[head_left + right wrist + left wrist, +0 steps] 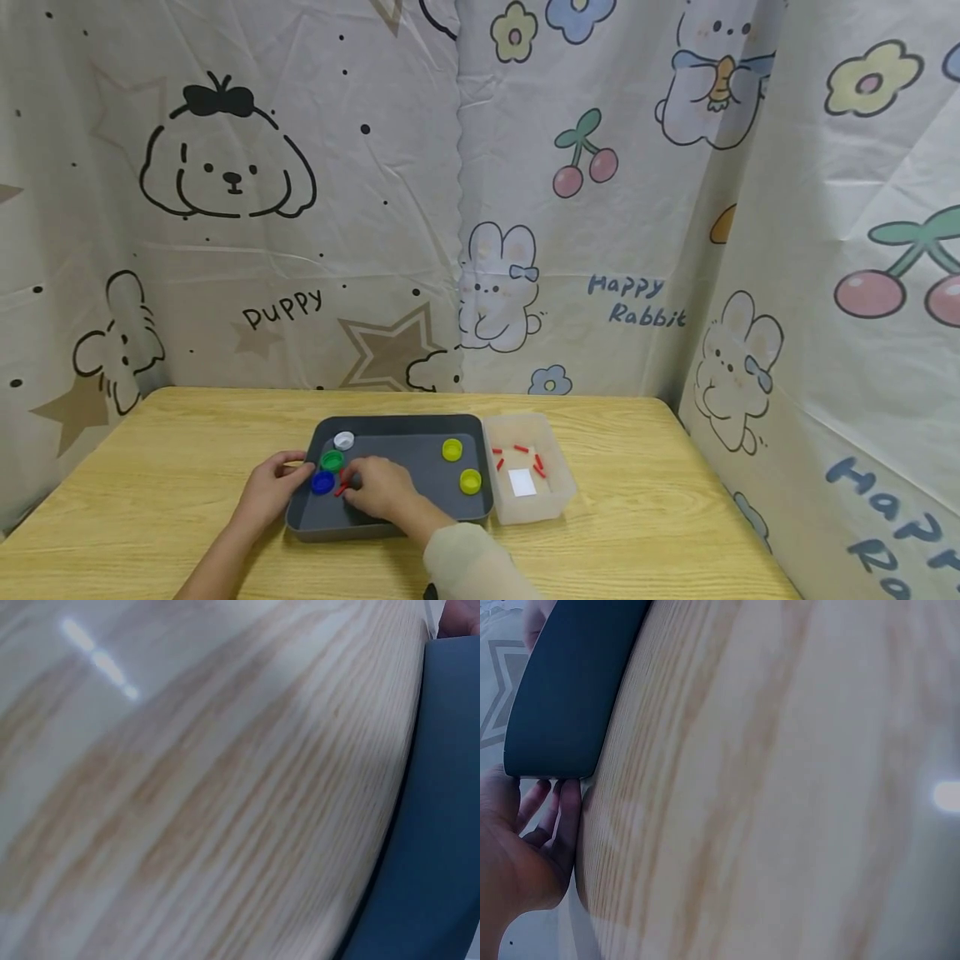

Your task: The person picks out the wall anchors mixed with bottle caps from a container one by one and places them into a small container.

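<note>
A dark grey tray (pixel 408 523) lies on the table, its outer wall (pixel 570 690) close in the left wrist view. My left hand (pixel 272 487) holds the tray's left end, thumb over the rim and fingertips (pixel 570 791) against the outside. Inside the tray, my right hand (pixel 381 487) pinches a small red stick (pixel 341 490) just right of a blue bottle cap (pixel 322 482). Another bit of red shows by its fingertips, partly hidden. Behind the blue cap sit a green cap (pixel 332 461) and a white cap (pixel 343 441).
Two yellow caps (pixel 452 450) sit at the tray's right side. Against the tray's right end stands a translucent plastic box (pixel 558 507) with several red sticks (pixel 521 449) and a white square (pixel 522 482) inside. A printed cloth (pixel 390 233) hangs behind the wooden table (pixel 630 500).
</note>
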A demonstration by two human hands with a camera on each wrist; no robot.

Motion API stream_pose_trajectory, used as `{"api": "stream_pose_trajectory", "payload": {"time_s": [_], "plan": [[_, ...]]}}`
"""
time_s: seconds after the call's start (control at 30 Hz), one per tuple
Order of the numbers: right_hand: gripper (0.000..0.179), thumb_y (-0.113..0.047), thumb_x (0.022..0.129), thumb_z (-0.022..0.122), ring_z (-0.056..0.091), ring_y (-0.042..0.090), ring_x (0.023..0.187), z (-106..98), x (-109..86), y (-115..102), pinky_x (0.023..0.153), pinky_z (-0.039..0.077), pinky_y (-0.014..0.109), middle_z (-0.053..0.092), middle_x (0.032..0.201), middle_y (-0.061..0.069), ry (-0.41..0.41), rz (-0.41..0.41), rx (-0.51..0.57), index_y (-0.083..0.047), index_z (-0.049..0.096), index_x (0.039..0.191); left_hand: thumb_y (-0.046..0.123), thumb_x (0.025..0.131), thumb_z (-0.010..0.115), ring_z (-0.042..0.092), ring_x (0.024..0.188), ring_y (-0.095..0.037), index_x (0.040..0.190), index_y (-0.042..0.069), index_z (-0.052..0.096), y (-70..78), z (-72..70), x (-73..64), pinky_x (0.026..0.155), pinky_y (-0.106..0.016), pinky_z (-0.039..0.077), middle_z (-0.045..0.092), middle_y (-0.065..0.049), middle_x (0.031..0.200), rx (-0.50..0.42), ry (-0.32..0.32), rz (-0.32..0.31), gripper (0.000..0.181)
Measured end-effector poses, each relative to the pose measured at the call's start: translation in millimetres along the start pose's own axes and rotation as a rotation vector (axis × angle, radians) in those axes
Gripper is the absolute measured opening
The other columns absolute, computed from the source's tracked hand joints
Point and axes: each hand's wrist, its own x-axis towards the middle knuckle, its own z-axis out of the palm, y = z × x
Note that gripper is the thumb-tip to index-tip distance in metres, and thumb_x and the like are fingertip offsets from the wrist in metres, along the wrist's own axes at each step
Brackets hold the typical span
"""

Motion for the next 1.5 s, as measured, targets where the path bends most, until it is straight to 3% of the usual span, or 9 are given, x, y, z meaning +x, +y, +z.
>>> {"api": "stream_pose_trajectory", "payload": {"time_s": [0.23, 0.53, 1.2, 1.5], "plan": [[0.011, -0.034, 0.083, 0.068, 0.057, 0.001, 0.082, -2.0, 0.3, -4.0, 0.066, 0.045, 0.022, 0.064, 0.09, -0.015, 0.011, 0.006, -0.042, -0.031, 0.067, 0.093, 0.029, 0.091, 0.058, 0.061, 0.093, -0.025, 0.124, -0.006, 0.052, 0.1, -0.8, -0.4, 0.068, -0.024, 0.046, 0.062, -0.026, 0.108, 0.002, 0.005, 0.002, 0.048], [0.01, -0.034, 0.083, 0.069, 0.049, 0.0, 0.069, -0.9, -0.9, -5.9, 0.058, 0.039, 0.019, 0.059, 0.079, -0.015, 0.016, -0.019, -0.019, -0.029, 0.067, 0.091, 0.028, 0.091, 0.059, 0.06, 0.089, -0.019, 0.123, -0.006, 0.052, -0.7, -0.4, 0.2, 0.068, -0.023, 0.046, 0.063, -0.024, 0.105, 0.0, 0.004, 0.01, 0.048], [0.006, -0.032, 0.082, 0.069, 0.049, 0.0, 0.067, 1.0, -0.9, -0.4, 0.057, 0.039, 0.02, 0.06, 0.078, -0.015, 0.029, -0.016, -0.033, -0.028, 0.068, 0.077, 0.027, 0.09, 0.058, 0.06, 0.089, -0.022, 0.122, -0.007, 0.052, -0.5, 0.0, 0.6, 0.068, -0.024, 0.045, 0.063, -0.024, 0.104, 0.0, 0.007, 0.015, 0.047], [0.004, -0.03, 0.082, 0.069, 0.05, -0.001, 0.067, -0.4, -2.8, 1.3, 0.059, 0.04, 0.018, 0.061, 0.078, -0.016, 0.034, 0.006, 0.062, -0.026, 0.069, 0.08, 0.029, 0.091, 0.058, 0.06, 0.093, -0.025, 0.124, -0.007, 0.051, 0.1, 0.2, -0.2, 0.068, -0.024, 0.045, 0.061, -0.025, 0.107, -0.003, 0.007, 0.0, 0.049]]}}
